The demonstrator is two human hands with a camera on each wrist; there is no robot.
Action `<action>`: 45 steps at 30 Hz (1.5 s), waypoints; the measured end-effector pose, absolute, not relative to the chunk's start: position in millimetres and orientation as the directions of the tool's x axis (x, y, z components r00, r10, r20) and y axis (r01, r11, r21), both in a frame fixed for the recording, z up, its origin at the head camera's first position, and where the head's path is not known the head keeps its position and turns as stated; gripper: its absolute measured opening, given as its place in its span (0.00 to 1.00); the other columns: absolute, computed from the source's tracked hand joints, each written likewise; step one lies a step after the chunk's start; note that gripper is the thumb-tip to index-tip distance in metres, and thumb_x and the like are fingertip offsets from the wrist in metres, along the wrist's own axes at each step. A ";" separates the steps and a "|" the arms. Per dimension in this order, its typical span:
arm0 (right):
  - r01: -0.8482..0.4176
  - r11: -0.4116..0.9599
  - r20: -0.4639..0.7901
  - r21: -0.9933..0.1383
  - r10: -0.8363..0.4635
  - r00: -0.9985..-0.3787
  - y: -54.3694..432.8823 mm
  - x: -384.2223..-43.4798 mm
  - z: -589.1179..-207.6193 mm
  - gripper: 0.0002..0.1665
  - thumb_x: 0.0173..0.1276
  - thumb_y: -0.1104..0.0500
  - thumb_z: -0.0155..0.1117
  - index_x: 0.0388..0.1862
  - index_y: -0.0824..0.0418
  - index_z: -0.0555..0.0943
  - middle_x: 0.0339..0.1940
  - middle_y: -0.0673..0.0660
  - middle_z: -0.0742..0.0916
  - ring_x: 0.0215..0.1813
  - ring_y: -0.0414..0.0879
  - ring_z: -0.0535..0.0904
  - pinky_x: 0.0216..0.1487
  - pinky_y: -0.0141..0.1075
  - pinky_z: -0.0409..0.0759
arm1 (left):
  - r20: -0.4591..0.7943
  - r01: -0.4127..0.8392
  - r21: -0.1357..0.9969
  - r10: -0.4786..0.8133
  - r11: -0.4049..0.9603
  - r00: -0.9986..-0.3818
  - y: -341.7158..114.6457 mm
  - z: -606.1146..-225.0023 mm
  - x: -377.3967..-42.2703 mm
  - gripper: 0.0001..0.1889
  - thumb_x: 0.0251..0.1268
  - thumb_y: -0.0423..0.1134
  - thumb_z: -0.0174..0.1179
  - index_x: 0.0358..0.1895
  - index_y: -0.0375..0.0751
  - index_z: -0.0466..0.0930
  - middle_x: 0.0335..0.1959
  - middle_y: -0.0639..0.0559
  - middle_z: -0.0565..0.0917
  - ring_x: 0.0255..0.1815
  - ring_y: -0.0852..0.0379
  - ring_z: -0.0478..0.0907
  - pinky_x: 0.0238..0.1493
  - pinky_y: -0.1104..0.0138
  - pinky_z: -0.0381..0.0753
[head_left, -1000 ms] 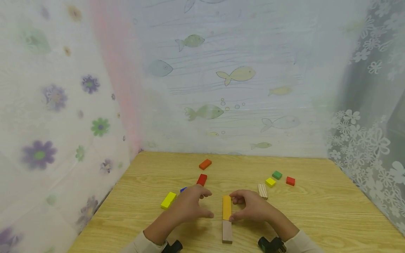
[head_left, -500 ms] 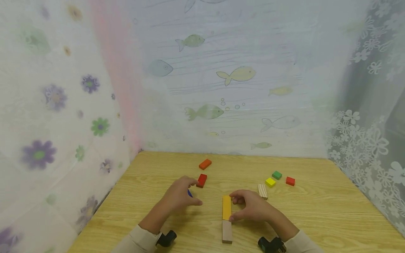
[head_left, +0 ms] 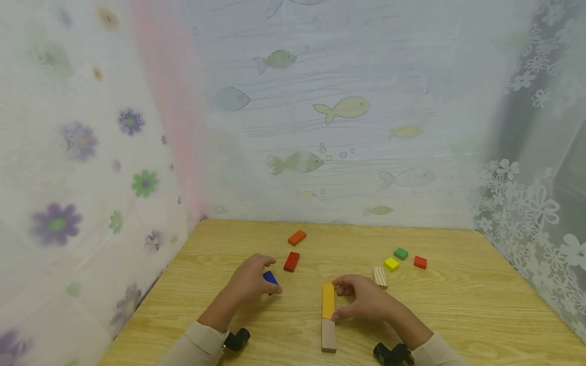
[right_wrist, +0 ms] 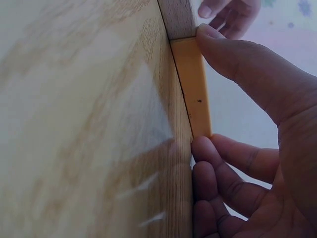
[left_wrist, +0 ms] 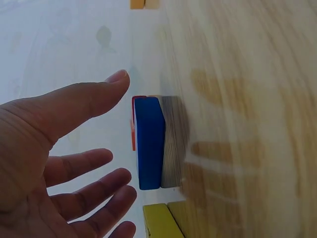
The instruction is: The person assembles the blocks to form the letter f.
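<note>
In the head view, a yellow-orange wooden block [head_left: 328, 300] lies end to end with a plain wood block [head_left: 328, 334] on the table. My right hand [head_left: 366, 299] holds the yellow-orange block from its right side. The right wrist view has the thumb [right_wrist: 223, 47] at the joint between the two blocks and the fingertips at the opposite end. Farther left, my left hand [head_left: 247, 277] is around a blue block [head_left: 270, 277], partly covering it. Seen from the left wrist, its fingers are spread, with a gap to the blue block [left_wrist: 149, 144].
A yellow block [left_wrist: 162, 221] lies beside the blue one, hidden by the left hand in the head view. Behind are red [head_left: 291, 262] and orange [head_left: 297, 237] blocks. To the right are a striped wood block [head_left: 380, 277] and small yellow, green and red blocks [head_left: 420, 262].
My left hand has moved left, away from the yellow-orange block and over to the blue block, covering the yellow one. The right hand has stayed in place.
</note>
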State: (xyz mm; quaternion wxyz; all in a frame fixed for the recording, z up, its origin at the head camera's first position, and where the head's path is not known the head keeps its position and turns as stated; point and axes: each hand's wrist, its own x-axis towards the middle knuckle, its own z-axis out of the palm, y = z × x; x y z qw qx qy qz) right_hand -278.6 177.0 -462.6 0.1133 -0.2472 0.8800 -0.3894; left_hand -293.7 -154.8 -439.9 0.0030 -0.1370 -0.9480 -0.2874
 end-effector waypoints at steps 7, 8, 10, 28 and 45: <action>-0.345 0.567 -0.006 -0.748 -0.525 -0.851 177.3 -278.9 -463.1 0.45 0.52 0.44 0.86 0.66 0.60 0.79 0.49 0.49 0.85 0.53 0.45 0.79 0.58 0.40 0.79 | 0.064 0.221 0.449 0.216 0.866 -0.974 -160.4 -442.9 -299.3 0.44 0.43 0.54 0.84 0.64 0.36 0.81 0.59 0.41 0.82 0.57 0.43 0.81 0.54 0.48 0.83; -0.346 0.567 -0.006 -0.748 -0.526 -0.851 177.3 -278.9 -463.0 0.45 0.52 0.44 0.86 0.66 0.60 0.79 0.49 0.49 0.85 0.53 0.45 0.79 0.58 0.40 0.79 | 0.060 0.213 0.450 0.209 0.867 -0.976 -162.0 -443.7 -299.9 0.44 0.41 0.55 0.85 0.64 0.36 0.81 0.58 0.42 0.82 0.56 0.43 0.81 0.54 0.48 0.83; -0.345 0.567 -0.007 -0.748 -0.526 -0.851 177.2 -278.8 -462.8 0.45 0.52 0.45 0.86 0.66 0.60 0.79 0.49 0.49 0.85 0.54 0.45 0.79 0.59 0.40 0.79 | 0.049 0.197 0.464 0.198 0.863 -0.979 -165.6 -445.8 -301.7 0.45 0.39 0.56 0.86 0.63 0.36 0.81 0.55 0.44 0.83 0.54 0.45 0.82 0.54 0.48 0.82; -0.329 0.571 -0.019 -0.753 -0.517 -0.856 176.3 -278.6 -462.2 0.45 0.52 0.45 0.86 0.66 0.59 0.79 0.49 0.49 0.85 0.53 0.45 0.79 0.58 0.39 0.79 | -0.045 0.132 0.529 0.183 0.838 -0.982 -177.3 -446.9 -307.3 0.30 0.34 0.54 0.88 0.42 0.45 0.87 0.37 0.56 0.82 0.39 0.55 0.76 0.40 0.58 0.74; -0.323 0.549 -0.020 -0.771 -0.528 -0.849 176.6 -277.6 -460.8 0.44 0.54 0.47 0.85 0.67 0.60 0.79 0.51 0.50 0.85 0.55 0.46 0.79 0.58 0.38 0.79 | 0.006 0.158 0.523 0.181 0.838 -0.983 -175.5 -445.6 -307.3 0.32 0.34 0.53 0.87 0.47 0.44 0.89 0.38 0.57 0.86 0.41 0.56 0.79 0.47 0.54 0.76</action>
